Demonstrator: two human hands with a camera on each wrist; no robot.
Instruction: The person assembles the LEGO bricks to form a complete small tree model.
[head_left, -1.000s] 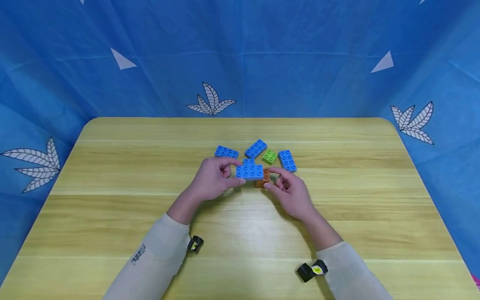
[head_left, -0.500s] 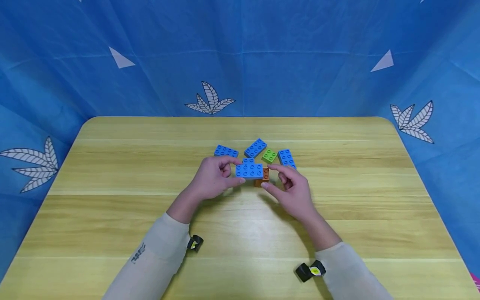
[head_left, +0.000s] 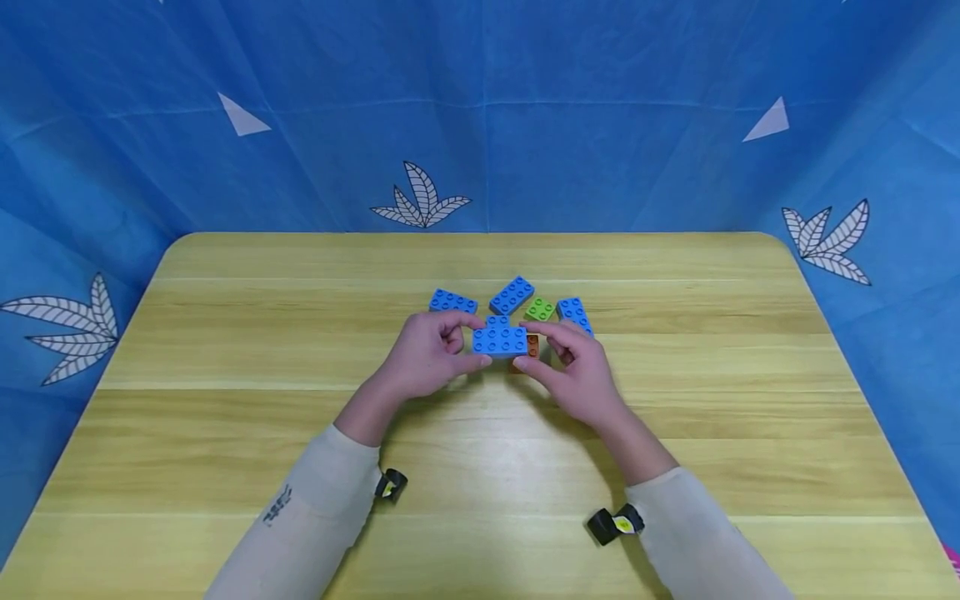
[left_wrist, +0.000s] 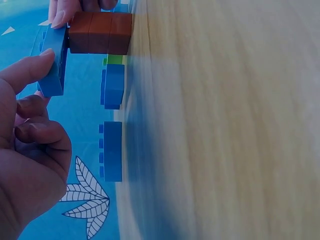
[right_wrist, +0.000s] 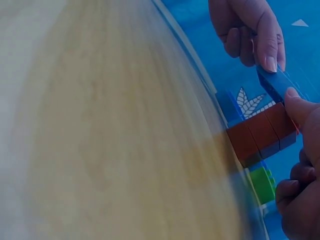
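Above the middle of the table, my left hand (head_left: 422,357) pinches the left end of a blue toy building brick (head_left: 499,340) between thumb and forefinger. My right hand (head_left: 579,375) pinches the same brick at its right end. Beneath that end stands an upright stack of three brown bricks (left_wrist: 100,33), whose studs partly show in the head view. The blue brick juts out leftward from the stack's top. From the right wrist view it meets the top brown brick, though whether it is pressed down fully I cannot tell.
Behind the hands lie loose blue bricks (head_left: 512,296), (head_left: 453,301), (head_left: 575,315) and a small green brick (head_left: 540,309). Another blue piece (head_left: 497,321) shows just behind the held brick. A blue patterned cloth (head_left: 600,125) hangs beyond the table's far edge.
My right hand has moved left from the brown stack's right side onto the right end of the blue brick. The left hand has kept its grip in place.
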